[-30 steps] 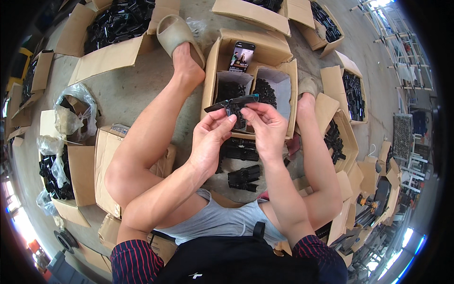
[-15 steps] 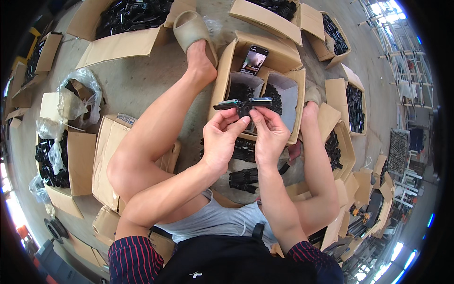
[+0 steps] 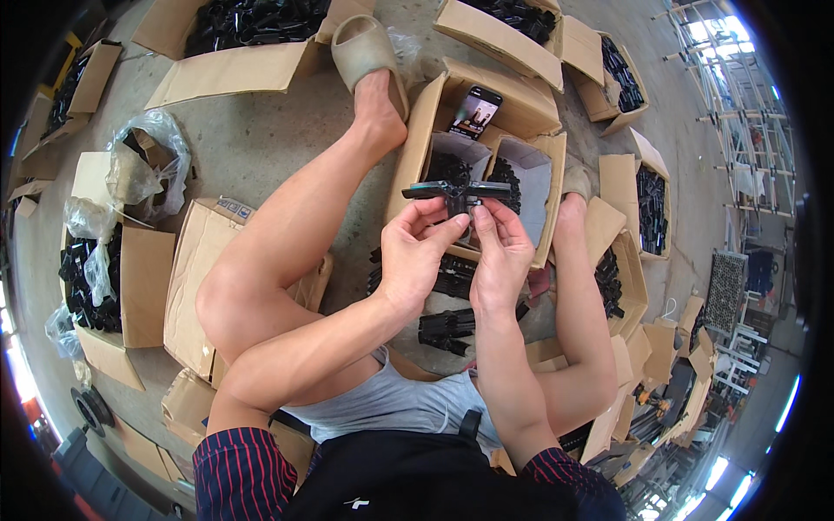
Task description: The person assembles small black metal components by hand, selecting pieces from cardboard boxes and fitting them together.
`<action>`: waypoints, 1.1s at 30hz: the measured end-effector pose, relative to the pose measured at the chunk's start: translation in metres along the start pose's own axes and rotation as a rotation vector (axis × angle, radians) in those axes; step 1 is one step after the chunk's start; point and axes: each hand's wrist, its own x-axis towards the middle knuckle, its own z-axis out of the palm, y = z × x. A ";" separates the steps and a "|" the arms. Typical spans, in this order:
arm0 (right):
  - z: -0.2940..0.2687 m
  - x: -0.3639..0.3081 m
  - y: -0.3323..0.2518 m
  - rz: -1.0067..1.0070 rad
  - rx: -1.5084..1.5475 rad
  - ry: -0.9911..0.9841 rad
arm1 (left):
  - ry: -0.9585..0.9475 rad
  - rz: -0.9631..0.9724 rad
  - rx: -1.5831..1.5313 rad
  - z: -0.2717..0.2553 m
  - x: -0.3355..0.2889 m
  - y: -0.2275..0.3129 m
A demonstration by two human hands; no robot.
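Leftmost, an open cardboard box (image 3: 146,286) is holding a heap of black pieces (image 3: 89,269), with clear plastic bags (image 3: 148,178) draping over and beside it. Next, a closed carton (image 3: 195,286) is lying beside the seated person's bent left leg (image 3: 287,204), whose foot is wearing a beige sandal (image 3: 365,56). Toward the middle, the left hand (image 3: 415,256) is pinching the stem of a black T-shaped part (image 3: 457,201) between thumb and fingers. Its two arms are spreading out sideways above the near side of a divided cardboard box (image 3: 512,104). Below the hands, more long black parts (image 3: 446,326) are lying on the floor. Inside the divided box, a phone (image 3: 477,111) is leaning at the far end, and small black pieces (image 3: 450,165) are filling part of its grey-lined compartments. To the right, the right hand (image 3: 499,260) is pressing thumb and fingers together at the stem's right side. Farther right, another open box (image 3: 625,208) is holding dark parts, and a pale metal rack (image 3: 721,113) is standing beyond.
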 end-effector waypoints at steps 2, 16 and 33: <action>0.004 0.001 0.000 -0.008 -0.011 -0.012 | 0.008 0.016 -0.002 -0.002 -0.001 0.003; 0.003 0.001 -0.003 0.006 -0.047 -0.005 | 0.006 -0.019 0.026 -0.001 -0.001 -0.002; -0.003 0.000 -0.004 0.008 -0.060 -0.027 | 0.001 -0.008 0.005 -0.001 0.001 -0.006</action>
